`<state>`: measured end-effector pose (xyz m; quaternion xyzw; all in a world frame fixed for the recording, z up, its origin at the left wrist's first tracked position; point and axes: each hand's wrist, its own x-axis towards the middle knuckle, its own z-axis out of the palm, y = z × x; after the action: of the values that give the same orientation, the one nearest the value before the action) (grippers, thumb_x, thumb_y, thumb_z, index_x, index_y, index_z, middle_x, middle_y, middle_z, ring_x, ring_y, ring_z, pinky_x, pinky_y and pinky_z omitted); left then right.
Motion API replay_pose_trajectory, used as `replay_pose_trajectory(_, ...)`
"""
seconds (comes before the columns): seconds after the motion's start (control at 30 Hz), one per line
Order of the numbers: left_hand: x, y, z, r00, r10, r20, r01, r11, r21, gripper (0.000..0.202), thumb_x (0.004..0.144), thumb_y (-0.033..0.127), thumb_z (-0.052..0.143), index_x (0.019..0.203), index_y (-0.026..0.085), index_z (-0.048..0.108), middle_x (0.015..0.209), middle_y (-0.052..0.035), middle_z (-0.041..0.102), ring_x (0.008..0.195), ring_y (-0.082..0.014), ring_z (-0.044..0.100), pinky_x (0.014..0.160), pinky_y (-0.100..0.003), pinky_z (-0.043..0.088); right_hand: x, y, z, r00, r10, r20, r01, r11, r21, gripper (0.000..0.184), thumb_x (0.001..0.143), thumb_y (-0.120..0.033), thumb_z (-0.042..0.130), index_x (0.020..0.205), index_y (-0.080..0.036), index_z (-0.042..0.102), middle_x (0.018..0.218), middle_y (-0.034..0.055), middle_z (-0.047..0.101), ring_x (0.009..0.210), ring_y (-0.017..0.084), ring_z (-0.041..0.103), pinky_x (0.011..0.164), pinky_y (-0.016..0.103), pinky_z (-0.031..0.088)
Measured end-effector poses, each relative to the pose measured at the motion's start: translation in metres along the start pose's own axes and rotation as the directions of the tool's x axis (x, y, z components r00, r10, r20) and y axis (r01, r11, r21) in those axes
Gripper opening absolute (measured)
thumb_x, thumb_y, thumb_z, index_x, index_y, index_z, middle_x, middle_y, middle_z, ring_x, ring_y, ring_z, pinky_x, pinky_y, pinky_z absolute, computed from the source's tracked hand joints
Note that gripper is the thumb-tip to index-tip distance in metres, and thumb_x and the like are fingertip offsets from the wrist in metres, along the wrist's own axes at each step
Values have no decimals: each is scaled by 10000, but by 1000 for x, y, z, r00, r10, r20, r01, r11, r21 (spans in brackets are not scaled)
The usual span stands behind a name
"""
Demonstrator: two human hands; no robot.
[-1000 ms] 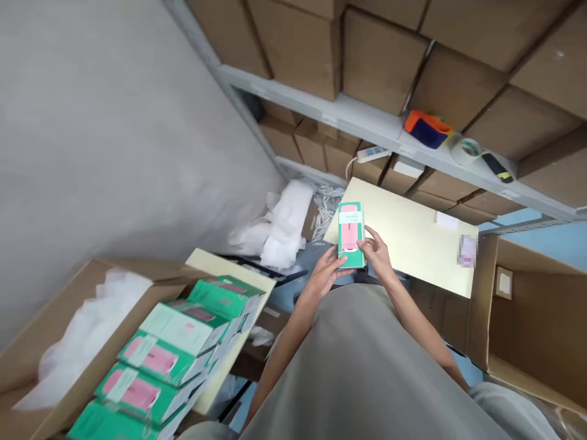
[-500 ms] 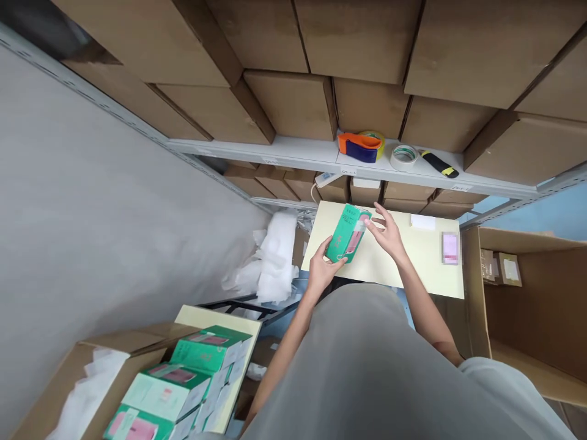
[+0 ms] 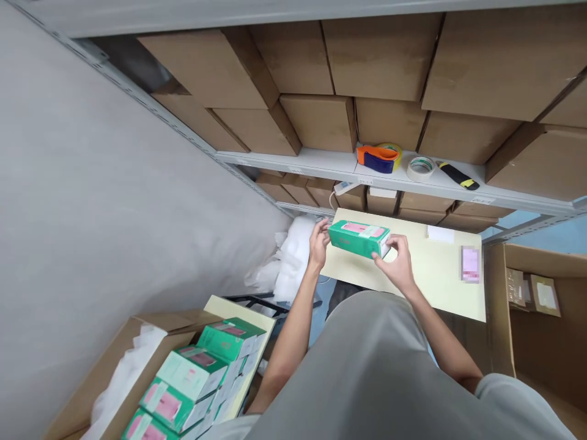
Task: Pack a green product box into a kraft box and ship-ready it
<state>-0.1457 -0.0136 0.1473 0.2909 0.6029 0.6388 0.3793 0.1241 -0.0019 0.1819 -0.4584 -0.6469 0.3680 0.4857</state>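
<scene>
I hold a green box with a pink picture [image 3: 359,238] sideways above the pale yellow table [image 3: 435,275]. My left hand [image 3: 318,242] grips its left end, fingers curled round it. My right hand [image 3: 398,261] grips its right end from below and in front. At the lower left, several more green and pink boxes [image 3: 197,379] lie stacked beside a cardboard carton [image 3: 151,324] with white wrapping inside.
A metal shelf [image 3: 321,164] holds an orange tape dispenser [image 3: 378,158], a tape roll [image 3: 421,167] and a black and yellow cutter [image 3: 458,175] among brown cartons. A pink item [image 3: 469,264] and white slip [image 3: 440,233] lie on the table. White foam [image 3: 288,260] is heaped left; an open carton [image 3: 536,330] stands right.
The green box turned from upright, through a tilt, to lying sideways. My hands shifted to its two ends and lifted it slightly. The view swung up toward the shelf.
</scene>
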Motion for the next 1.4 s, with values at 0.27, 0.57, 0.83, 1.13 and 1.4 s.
replay_pose_trajectory(0.27,17,31,48,995,93,34,-88,988,-128,433,796,329,578,1089,193,866,1178,-108,848,1158,-278,772,970,-355,604,-44,2,2,938,-312,-150,269,929,-254,318,920,-327,856,1100,-283,597,1286,140,628,1272,346,716,991,534,672)
replay_pose_trajectory(0.57,12,38,58,968,205,141,-194,977,-91,529,829,326,642,1310,225,836,1273,-90,853,1338,-333,735,1202,-454,511,-37,18,-7,932,360,39,-351,873,338,680,827,-524,935,1403,-261,687,1419,148,718,1325,334,722,1061,494,678)
replay_pose_trajectory(0.83,-13,27,58,968,-111,225,193,902,-386,562,847,516,694,1342,251,722,1175,-84,828,1146,-324,780,1017,-468,603,-32,6,6,584,585,563,-714,40,699,429,923,-437,880,1289,-289,714,1252,58,861,1152,278,831,944,442,738)
replay_pose_trajectory(1.13,-11,28,60,982,-92,165,145,927,-347,622,740,383,881,1329,284,710,1148,-18,796,982,-212,741,870,-312,560,-30,16,11,490,528,694,-834,52,549,552,922,-650,839,1293,-256,731,1212,98,873,1029,308,873,854,445,757)
replay_pose_trajectory(1.4,-5,38,44,998,34,50,-31,998,-53,520,733,403,917,1204,251,758,1153,-61,811,1057,-255,751,937,-362,581,-11,43,-3,805,465,368,-546,823,155,960,824,-835,836,1565,-261,626,1417,197,769,1144,337,818,961,558,710)
